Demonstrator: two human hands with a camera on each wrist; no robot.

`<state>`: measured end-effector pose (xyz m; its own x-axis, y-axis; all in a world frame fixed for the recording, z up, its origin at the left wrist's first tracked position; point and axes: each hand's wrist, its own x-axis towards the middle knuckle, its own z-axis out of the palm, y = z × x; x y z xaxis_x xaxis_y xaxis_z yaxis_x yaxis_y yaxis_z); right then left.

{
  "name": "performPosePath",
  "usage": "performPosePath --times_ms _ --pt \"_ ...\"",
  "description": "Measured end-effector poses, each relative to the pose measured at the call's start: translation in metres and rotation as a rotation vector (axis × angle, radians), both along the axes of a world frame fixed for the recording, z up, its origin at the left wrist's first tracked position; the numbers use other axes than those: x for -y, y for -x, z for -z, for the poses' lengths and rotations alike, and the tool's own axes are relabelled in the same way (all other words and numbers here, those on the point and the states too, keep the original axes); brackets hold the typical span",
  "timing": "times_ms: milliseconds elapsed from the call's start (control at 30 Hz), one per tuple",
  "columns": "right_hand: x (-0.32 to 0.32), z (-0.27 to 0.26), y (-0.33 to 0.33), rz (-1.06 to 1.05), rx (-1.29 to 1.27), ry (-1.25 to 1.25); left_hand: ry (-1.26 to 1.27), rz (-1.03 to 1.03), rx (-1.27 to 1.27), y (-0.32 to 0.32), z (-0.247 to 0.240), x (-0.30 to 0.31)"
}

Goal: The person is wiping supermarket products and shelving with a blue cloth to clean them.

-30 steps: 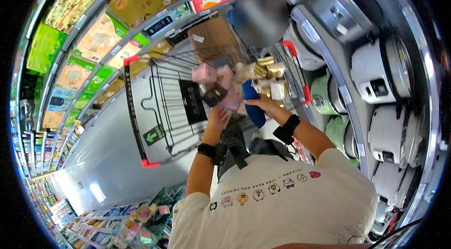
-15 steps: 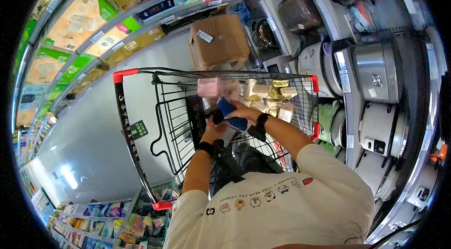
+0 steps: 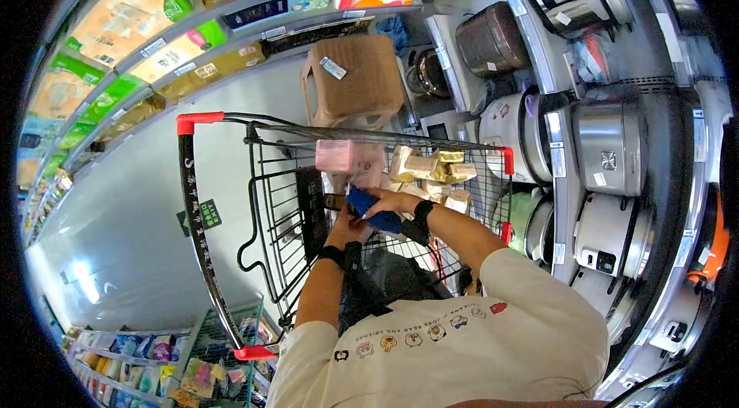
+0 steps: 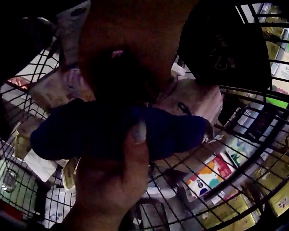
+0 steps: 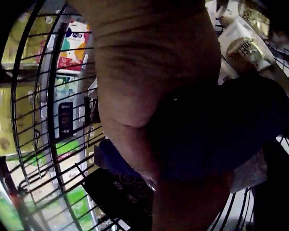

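Over the shopping cart [image 3: 254,212], the right hand [image 3: 391,206] grips a dark blue cloth [image 3: 373,210], a soft bundle bent across the palm. In the left wrist view, that hand's thumb lies along the front of the cloth [image 4: 176,132]. The left hand [image 3: 346,231] meets the cloth's near left end; its fingers are mostly hidden, and I cannot tell what they hold. Just beyond both hands, a pink pack [image 3: 335,155] lies in the cart. Gold and cream packs [image 3: 422,168] lie to its right.
A black panel [image 3: 310,212] stands inside the cart, left of the hands. Beyond the cart is a brown stool [image 3: 354,77]. Rice cookers [image 3: 608,146] fill shelves at right; tissue packs [image 3: 127,11] line shelves at left. A wire basket [image 3: 223,354] of goods stands at lower left.
The right hand has brought the blue cloth left and nearer the body, against the left hand. The left hand has drawn back from the packs. The view has shifted, and the person beyond the cart has left it.
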<state>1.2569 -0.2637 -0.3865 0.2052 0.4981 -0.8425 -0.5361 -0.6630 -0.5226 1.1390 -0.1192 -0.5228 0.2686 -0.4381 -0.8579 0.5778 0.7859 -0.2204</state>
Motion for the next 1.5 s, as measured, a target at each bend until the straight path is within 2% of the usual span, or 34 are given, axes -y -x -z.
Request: performPosePath --times_ms 67,167,267,367,467,500,567,633,667,767,833,867,933,1067,1100,1200,1267,1367,1467,1500 --pt "-0.003 -0.029 0.003 0.149 -0.142 -0.018 -0.023 0.024 -0.04 0.002 -0.006 0.008" --pt "-0.001 -0.054 0.018 0.26 -0.088 -0.064 0.055 -0.007 0.119 -0.002 -0.062 0.007" --pt "0.014 -0.032 0.04 0.165 -0.039 -0.103 0.106 -0.006 0.172 0.014 -0.052 0.01" --pt "0.03 -0.068 0.056 0.196 -0.007 -0.218 0.058 0.048 0.343 0.027 -0.09 0.009" --pt "0.062 -0.091 0.075 0.261 0.113 -0.284 -0.024 0.037 0.393 0.048 -0.099 0.012" --pt "0.071 -0.122 0.085 0.355 0.28 -0.217 -0.088 0.002 0.44 0.048 -0.121 0.02" --pt "0.104 -0.106 0.107 0.539 0.26 -0.391 -0.157 0.008 0.632 0.058 -0.141 0.029" --pt "0.136 -0.118 0.128 0.653 0.248 -0.502 -0.182 0.06 0.808 0.073 -0.185 0.041" --pt "0.145 -0.14 0.141 0.757 0.217 -0.632 -0.13 -0.019 0.935 0.084 -0.21 0.051" --pt "0.184 -0.173 0.182 0.813 0.126 -0.706 -0.293 -0.008 1.023 0.132 -0.283 0.087" --pt "0.199 -0.193 0.217 0.82 0.215 -0.751 -0.326 0.003 1.05 0.165 -0.324 0.11" --pt "0.208 -0.207 0.232 0.807 0.264 -0.761 -0.239 0.053 1.241 0.178 -0.324 0.115" --pt "0.219 -0.246 0.262 0.703 0.397 -0.721 -0.432 0.088 1.261 0.206 -0.355 0.141" --pt "0.228 -0.276 0.3 0.413 0.748 -0.719 -0.902 0.228 1.194 0.26 -0.415 0.16" --pt "0.224 -0.276 0.309 0.371 0.822 -0.71 -1.004 0.153 1.233 0.271 -0.426 0.162" --pt "0.208 -0.286 0.353 0.401 1.103 -0.484 -1.616 0.492 1.148 0.316 -0.45 0.149" --pt "0.194 -0.29 0.385 0.5 1.083 -0.498 -1.968 0.588 1.029 0.349 -0.457 0.143" --pt "0.165 -0.295 0.437 0.578 1.118 -0.537 -2.077 0.554 0.974 0.41 -0.454 0.128" --pt "0.13 -0.305 0.5 0.381 1.139 -0.52 -2.183 0.557 0.859 0.485 -0.443 0.114" --pt "0.116 -0.288 0.519 0.306 1.387 -0.468 -2.225 0.523 0.842 0.511 -0.44 0.107"
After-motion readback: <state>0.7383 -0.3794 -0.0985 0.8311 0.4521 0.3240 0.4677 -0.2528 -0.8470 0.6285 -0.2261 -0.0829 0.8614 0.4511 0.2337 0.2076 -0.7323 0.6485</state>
